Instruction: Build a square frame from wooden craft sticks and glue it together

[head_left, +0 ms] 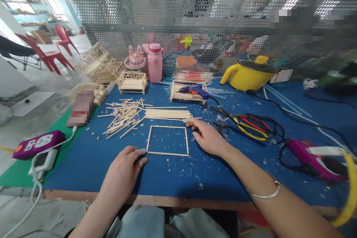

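A rectangular frame of thin wooden sticks (pixel 167 153) lies flat on the blue table mat (pixel 167 178). My left hand (pixel 124 167) has its fingertips at the frame's near left corner, fingers curled. At the far right corner, the fingertips of my right hand (pixel 208 135) press on the frame, with the thumb bent beneath the index finger. Just beyond the frame, a row of parallel wooden sticks (pixel 167 113) is laid out. To its left is a loose heap of sticks (pixel 125 115).
Behind are a blue glue gun (pixel 196 90) on a small stick-built bed (pixel 186 98), another stick bed (pixel 132 83), a pink bottle (pixel 155 65) and a yellow pot (pixel 249 76). Pliers (pixel 221 125) and cables lie right; a phone (pixel 80 109) and purple power strip (pixel 39 144) left.
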A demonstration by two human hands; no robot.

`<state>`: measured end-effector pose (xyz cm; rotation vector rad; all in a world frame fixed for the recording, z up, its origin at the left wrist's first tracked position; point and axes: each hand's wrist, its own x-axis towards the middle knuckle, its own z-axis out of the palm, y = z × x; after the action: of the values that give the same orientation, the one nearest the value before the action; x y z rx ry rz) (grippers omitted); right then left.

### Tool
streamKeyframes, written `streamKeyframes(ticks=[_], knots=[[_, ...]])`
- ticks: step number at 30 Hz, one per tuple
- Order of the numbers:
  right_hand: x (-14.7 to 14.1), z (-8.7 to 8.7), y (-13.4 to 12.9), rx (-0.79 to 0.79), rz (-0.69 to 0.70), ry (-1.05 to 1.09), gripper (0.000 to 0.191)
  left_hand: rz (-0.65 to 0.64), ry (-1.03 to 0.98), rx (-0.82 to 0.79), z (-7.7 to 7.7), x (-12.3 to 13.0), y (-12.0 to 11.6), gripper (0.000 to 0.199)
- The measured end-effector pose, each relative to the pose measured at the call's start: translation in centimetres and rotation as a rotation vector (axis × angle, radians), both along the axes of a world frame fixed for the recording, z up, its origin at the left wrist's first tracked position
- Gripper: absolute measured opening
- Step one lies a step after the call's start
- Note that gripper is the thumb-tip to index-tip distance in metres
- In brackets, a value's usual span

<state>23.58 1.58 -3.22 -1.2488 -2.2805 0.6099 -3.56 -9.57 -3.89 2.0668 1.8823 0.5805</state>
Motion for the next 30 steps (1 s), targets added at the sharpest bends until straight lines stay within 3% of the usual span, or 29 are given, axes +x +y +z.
streamKeyframes(ticks=[15,18,20,23,26,28,30], knots=[[0.2,-0.2,-0.1,-0.004,-0.016,-0.019,0.068,-0.04,-0.078,0.008,-0.1,-0.8,-0.3,0.019],[0.1,-0.2,-0.4,0.005,-0.011,0.002,0.061,-0.047,-0.102,0.001,0.1,-1.1,-0.5,0.02],[0.0,0.2,-0.7,0.022,-0.029,0.059,0.047,-0.035,-0.129,-0.007,0.8,-1.6,-0.2,0.022],[-0.1,1.5,-0.7,0.163,-0.127,0.156,0.023,0.079,-0.134,0.071,3.1,-2.5,1.6,0.024],[0.5,3.5,0.9,0.373,-0.246,0.128,0.019,0.157,-0.084,0.189,5.5,-2.8,5.4,0.022],[1.1,4.9,3.0,0.447,-0.311,0.022,0.023,0.115,-0.058,0.19,6.1,-2.4,8.1,0.022],[1.7,6.2,5.4,0.475,-0.358,-0.158,0.033,0.044,-0.053,0.164,5.7,-1.8,10.3,0.023]])
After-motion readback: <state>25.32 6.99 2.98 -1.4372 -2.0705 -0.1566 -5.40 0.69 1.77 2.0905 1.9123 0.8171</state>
